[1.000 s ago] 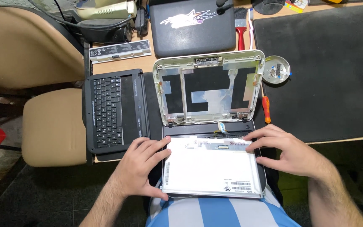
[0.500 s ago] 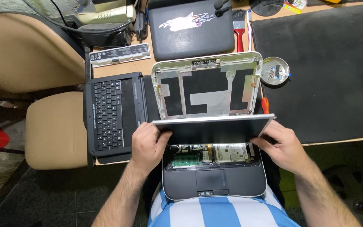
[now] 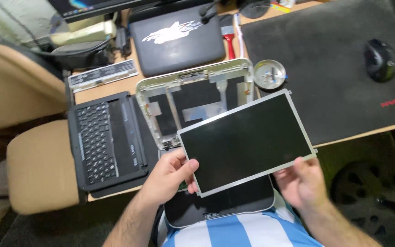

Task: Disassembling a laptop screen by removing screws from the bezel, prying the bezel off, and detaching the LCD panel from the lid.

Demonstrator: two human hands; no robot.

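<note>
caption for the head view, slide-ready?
Left hand and right hand hold a flat dark rectangular display panel above an opened white laptop lid shell.

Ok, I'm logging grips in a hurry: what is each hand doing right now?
Left hand: closed on the left edge of the screen panel, thumb on its dark face.
Right hand: holding the panel's lower right edge, fingers underneath.
</note>
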